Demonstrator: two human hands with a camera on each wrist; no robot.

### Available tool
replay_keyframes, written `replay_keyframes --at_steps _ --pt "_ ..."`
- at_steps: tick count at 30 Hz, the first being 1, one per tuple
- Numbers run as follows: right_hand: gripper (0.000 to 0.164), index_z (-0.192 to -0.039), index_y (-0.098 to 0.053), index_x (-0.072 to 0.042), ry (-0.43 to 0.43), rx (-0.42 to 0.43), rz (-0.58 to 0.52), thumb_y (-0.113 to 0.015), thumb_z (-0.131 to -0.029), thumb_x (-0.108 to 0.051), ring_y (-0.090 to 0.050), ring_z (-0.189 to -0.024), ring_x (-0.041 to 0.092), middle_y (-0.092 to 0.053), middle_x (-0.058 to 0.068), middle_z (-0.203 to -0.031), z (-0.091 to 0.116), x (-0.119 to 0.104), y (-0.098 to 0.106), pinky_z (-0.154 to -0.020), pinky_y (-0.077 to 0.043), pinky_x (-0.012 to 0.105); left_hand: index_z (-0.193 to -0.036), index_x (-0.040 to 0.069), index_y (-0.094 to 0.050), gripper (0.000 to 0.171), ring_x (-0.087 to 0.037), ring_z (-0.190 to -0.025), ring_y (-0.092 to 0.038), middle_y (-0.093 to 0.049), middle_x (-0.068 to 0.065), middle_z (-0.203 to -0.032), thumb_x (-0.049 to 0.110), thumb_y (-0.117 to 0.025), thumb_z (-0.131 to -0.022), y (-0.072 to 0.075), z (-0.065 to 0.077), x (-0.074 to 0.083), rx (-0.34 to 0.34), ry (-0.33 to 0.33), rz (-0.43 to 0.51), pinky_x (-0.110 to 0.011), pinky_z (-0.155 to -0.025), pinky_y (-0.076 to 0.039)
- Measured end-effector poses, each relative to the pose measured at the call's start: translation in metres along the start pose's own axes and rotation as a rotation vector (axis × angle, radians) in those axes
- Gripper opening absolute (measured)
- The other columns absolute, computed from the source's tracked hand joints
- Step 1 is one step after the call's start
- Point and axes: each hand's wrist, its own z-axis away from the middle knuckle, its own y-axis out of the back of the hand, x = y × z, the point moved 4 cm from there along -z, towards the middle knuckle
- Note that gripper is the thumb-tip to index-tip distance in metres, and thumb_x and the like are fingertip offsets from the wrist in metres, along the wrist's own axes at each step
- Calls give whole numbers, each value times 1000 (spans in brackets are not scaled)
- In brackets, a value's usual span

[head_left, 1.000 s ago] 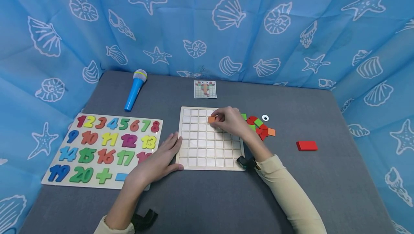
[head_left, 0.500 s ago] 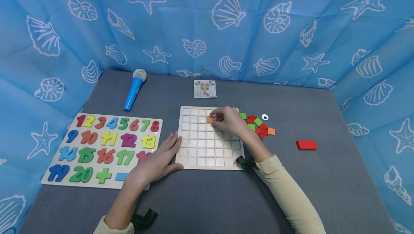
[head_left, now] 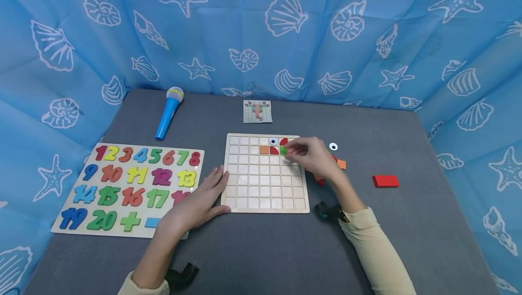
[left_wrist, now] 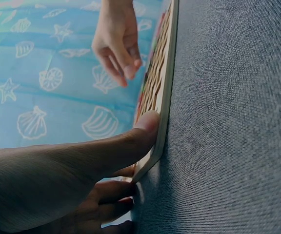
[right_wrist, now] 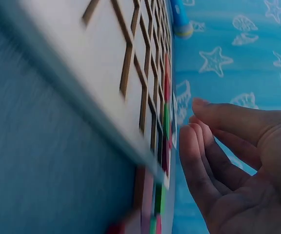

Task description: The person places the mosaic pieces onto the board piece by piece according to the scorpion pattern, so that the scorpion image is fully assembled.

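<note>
A wooden grid board [head_left: 253, 191] lies in the middle of the table. My left hand [head_left: 202, 199] rests against its left side with fingers extended; in the left wrist view the thumb [left_wrist: 148, 122] presses on the rim near a corner. Over the board's upper right hovers my right hand [head_left: 311, 155], fingers loosely bent, nothing between them in the right wrist view. An orange square tile [head_left: 264, 150] sits in a cell, beside a red rounded tile [head_left: 273, 151]. Above these are an eye tile [head_left: 273, 141] and another red tile [head_left: 283, 141]. A green tile [head_left: 283, 150] shows at the right fingertips.
Loose tiles, including an orange square [head_left: 341, 164] and an eye disc [head_left: 333, 147], lie right of the board, partly behind my right hand. Further right is a red block [head_left: 385, 181]. A pattern card [head_left: 257, 111], toy microphone [head_left: 168, 113] and number puzzle [head_left: 139, 229] are also there.
The right hand has let go of the orange tile, which stays in its cell, and has moved right, uncovering the eye, red and green tiles. The left hand stays put.
</note>
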Motion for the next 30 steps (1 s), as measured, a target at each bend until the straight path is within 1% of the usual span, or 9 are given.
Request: replay_keyframes --at_steps 7,12,14,16,18,20,23,26,30 --pt "27 -123 -77 0 -61 14 39 -80 -97 -7 -74 -94 22 -80 16 -108 22 17 23 -79 -59 15 -172 9 -29 103 -38 -170 -21 -22 -13 -183 45 -84 -93 -10 -3 -12 46 -38 -25 -59 -129 -38" --pt "30 -125 -76 1 -98 84 105 -80 -97 -7 -75 -98 28 -80 20 -114 33 31 37 -77 -59 12 -172 8 -30 101 -40 -170 -22 -24 -15 -182 46 -83 -94 -5 0 -7 46 -54 -12 -61 -129 -38" --pt "30 -126 -76 2 -114 118 136 -80 -97 -7 -76 -99 31 -79 22 -116 34 35 41 -80 -64 20 -171 7 -30 100 -42 -169 -22 -24 -17 -182 45 -82 -95 1 3 0 34 -58 0 -62 -129 -37" --pt "31 -126 -76 2 -130 142 167 -80 -98 -8 -77 -100 35 -79 24 -118 34 38 44 -84 -68 33 -171 5 -30 99 -44 -169 -22 -25 -19 -181 44 -81 -96 6 5 6 23 -65 5 -63 -129 -37" --pt "32 -127 -76 3 -142 152 198 -80 -97 -8 -77 -103 37 -78 26 -121 33 42 46 -88 -68 46 -171 3 -29 98 -43 -169 -20 -24 -20 -181 42 -81 -97 7 5 7 19 -67 8 -60 -131 -36" --pt "32 -127 -76 4 -151 150 222 -80 -98 -8 -77 -103 38 -76 28 -123 31 45 48 -90 -66 51 -170 3 -30 98 -44 -169 -20 -24 -21 -181 40 -82 -96 11 6 11 10 -57 15 -60 -131 -35" --pt "30 -125 -77 4 -162 145 252 -79 -99 -10 -75 -96 35 -77 28 -119 25 49 49 -79 -64 41 -171 4 -30 98 -44 -169 -21 -24 -20 -181 43 -81 -97 10 6 11 14 -52 10 -60 -130 -36" --pt "28 -123 -78 5 -177 131 266 -77 -100 -11 -68 -82 28 -77 26 -110 18 52 51 -65 -52 28 -171 4 -30 98 -44 -169 -21 -24 -19 -181 41 -82 -95 13 8 14 4 -33 17 -62 -129 -37" --pt "29 -125 -77 4 -215 79 257 -75 -102 -13 -60 -76 22 -76 24 -107 11 56 56 -58 -47 24 -170 3 -30 98 -43 -169 -21 -24 -20 -181 40 -83 -96 12 8 14 4 -31 9 -60 -130 -37"
